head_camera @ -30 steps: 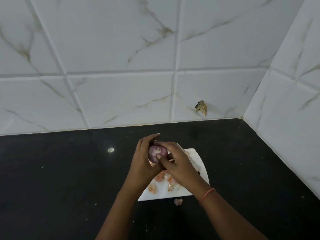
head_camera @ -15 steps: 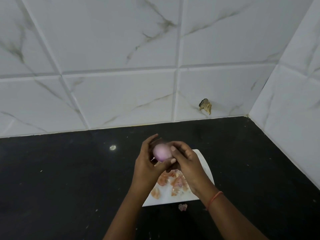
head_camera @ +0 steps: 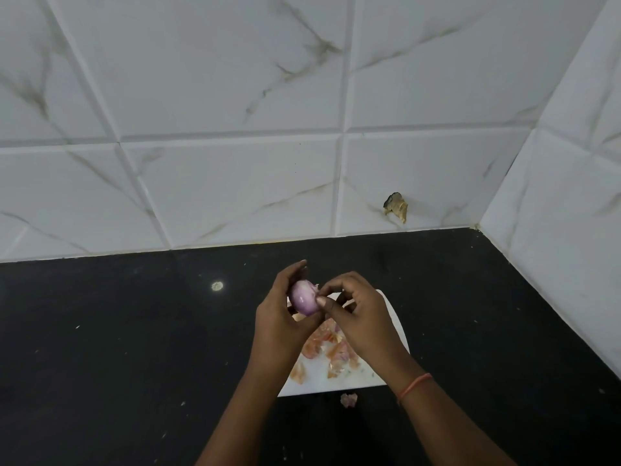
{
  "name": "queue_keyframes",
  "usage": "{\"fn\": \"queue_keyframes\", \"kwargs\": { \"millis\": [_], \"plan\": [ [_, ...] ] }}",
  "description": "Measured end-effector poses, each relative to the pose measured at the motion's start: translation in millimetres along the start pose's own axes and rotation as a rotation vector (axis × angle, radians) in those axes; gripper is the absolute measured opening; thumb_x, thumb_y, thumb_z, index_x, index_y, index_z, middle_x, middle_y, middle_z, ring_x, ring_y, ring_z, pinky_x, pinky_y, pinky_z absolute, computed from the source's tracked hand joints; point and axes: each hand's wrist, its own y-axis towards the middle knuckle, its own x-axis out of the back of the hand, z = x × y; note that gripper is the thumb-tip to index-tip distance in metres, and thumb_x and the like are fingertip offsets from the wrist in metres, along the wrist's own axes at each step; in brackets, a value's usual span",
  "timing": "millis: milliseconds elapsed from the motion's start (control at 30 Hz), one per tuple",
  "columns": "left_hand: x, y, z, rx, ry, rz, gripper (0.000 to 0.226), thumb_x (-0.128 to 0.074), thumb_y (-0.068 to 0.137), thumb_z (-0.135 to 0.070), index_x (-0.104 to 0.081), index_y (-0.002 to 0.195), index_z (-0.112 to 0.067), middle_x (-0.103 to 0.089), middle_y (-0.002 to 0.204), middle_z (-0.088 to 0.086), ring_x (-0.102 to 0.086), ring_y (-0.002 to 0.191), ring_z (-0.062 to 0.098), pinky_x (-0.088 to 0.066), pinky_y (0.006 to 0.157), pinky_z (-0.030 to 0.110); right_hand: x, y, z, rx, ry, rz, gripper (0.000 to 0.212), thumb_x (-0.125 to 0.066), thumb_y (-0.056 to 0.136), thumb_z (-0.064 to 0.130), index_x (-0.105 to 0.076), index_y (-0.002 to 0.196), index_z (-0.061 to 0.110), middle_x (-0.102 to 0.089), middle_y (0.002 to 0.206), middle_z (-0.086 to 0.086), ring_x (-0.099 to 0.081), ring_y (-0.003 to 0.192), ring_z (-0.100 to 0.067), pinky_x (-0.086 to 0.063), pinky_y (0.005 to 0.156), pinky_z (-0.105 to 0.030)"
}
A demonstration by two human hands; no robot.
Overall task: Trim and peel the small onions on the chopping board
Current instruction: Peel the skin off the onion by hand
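Nearest item: one loose scrap of skin [head_camera: 348, 399] on the dark surface [head_camera: 134, 348], just off the near edge of the white chopping board [head_camera: 336, 383]. On the board: a scatter of orange-pink peelings [head_camera: 331, 351], partly under the forearms, which suggests that peeling is well under way. Above the board, held clear of it: one small onion [head_camera: 302, 298], pale purple and glossy, its outer skin apparently mostly off. Left hand [head_camera: 282, 326]: grip closed round the onion from the left and below, fingers curled behind it. Right hand [head_camera: 359, 317]: grip narrow, thumb and fingertip pinching a pale shred of skin at the onion's upper right side; an orange thread [head_camera: 414, 386] circles that wrist. Judged remaining: this last shred, and any trimming of the ends, which cannot be confirmed from here. Not seen: any knife, any other onions, peeled or unpeeled; hands and arms hide the middle and far part of the board, so the count done or left cannot be told. Further back: a pale spot [head_camera: 217, 286] on the surface. Farthest: marbled wall tiles [head_camera: 235, 179], with a brownish chipped patch [head_camera: 396, 207], nature unclear.
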Motion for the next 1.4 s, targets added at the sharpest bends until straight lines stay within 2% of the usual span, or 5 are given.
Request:
{"fn": "queue_keyframes", "kwargs": {
  "millis": [467, 633, 867, 1000, 1400],
  "plan": [
    [-6.9, -3.5, 6.0, -0.053, 0.225, -0.022, 0.080, -0.083, 0.075, -0.002, -0.051, 0.139, -0.038, -0.056, 0.129, -0.011, -0.039, 0.121, -0.002, -0.036, 0.088, -0.002, 0.4, 5.7, 9.8, -0.056, -0.246, 0.194, 0.009, -0.053, 0.097, 0.024, -0.059, 0.096, 0.017, -0.058, 0.093, 0.004, -0.056, 0.082, -0.008, -0.042, 0.066, -0.016],
    [-12.2, -5.0, 6.3, -0.121, 0.319, -0.072, 0.082, -0.083, 0.073, 0.002, -0.052, 0.139, -0.034, -0.035, 0.119, -0.046, -0.033, 0.120, 0.001, -0.042, 0.088, 0.014, -2.2, 6.5, 16.5, -0.137, -0.313, 0.196, 0.010, -0.052, 0.097, 0.023, -0.058, 0.092, 0.017, -0.057, 0.088, 0.002, -0.053, 0.076, -0.007, -0.038, 0.062, -0.014],
    [-8.1, -5.0, 0.4, -0.080, 0.333, -0.041, 0.082, -0.078, 0.081, -0.001, -0.044, 0.136, -0.051, -0.038, 0.142, -0.004, -0.035, 0.129, 0.006, -0.044, 0.096, 0.020, 8.5, 10.4, 25.1, -0.676, 0.406, 0.318, 0.022, -0.050, 0.096, 0.022, -0.065, 0.089, 0.008, -0.056, 0.075, -0.006, -0.055, 0.070, -0.015, -0.050, 0.071, -0.036],
    [-7.5, -5.0, -0.9, -0.157, 0.319, -0.039, 0.081, -0.078, 0.080, -0.001, -0.045, 0.138, -0.048, -0.041, 0.133, -0.019, -0.035, 0.133, 0.004, -0.038, 0.094, 0.010, 8.9, 6.6, 26.3, -0.835, 0.721, 0.303, 0.013, -0.054, 0.092, 0.017, -0.062, 0.093, 0.006, -0.055, 0.071, -0.006, -0.052, 0.065, -0.015, -0.045, 0.063, -0.030],
    [7.1, -3.0, 10.2, -0.060, 0.047, -0.065, 0.079, -0.083, 0.074, 0.002, -0.049, 0.135, -0.035, -0.054, 0.133, -0.015, -0.057, 0.120, 0.010, -0.056, 0.093, 0.027, 19.2, 13.4, 12.8, -0.657, 0.731, -0.054, 0.011, -0.061, 0.086, -0.002, -0.062, 0.080, 0.007, -0.067, 0.079, -0.015, -0.065, 0.067, -0.022, -0.052, 0.069, -0.037]
  ]
}}
